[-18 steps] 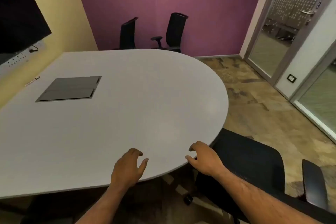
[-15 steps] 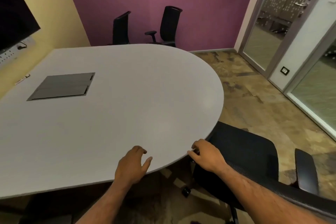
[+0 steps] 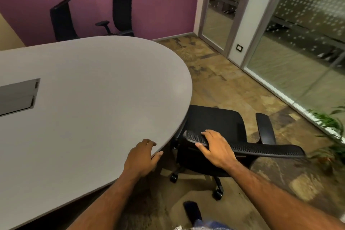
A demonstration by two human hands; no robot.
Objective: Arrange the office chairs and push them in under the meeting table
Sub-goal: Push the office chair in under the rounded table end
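Note:
A black mesh office chair (image 3: 214, 123) stands at the rounded end of the grey meeting table (image 3: 93, 108), its seat partly under the table edge. My right hand (image 3: 214, 147) is closed over the top edge of its backrest near the left corner. My left hand (image 3: 142, 157) hovers over the table's near edge with fingers loosely curled, holding nothing. Two more black chairs (image 3: 62, 20) (image 3: 122, 13) stand against the purple wall beyond the table's far side.
A grey cable hatch (image 3: 16, 97) is set in the tabletop at left. Glass partitions and a door (image 3: 220, 9) line the right side. A green plant (image 3: 330, 123) stands at the right edge. My foot (image 3: 192, 211) is on the patterned floor below.
The view has swung right and down. My right hand moved from the table edge onto the chair's backrest and gripped it. My left hand stayed near the table edge.

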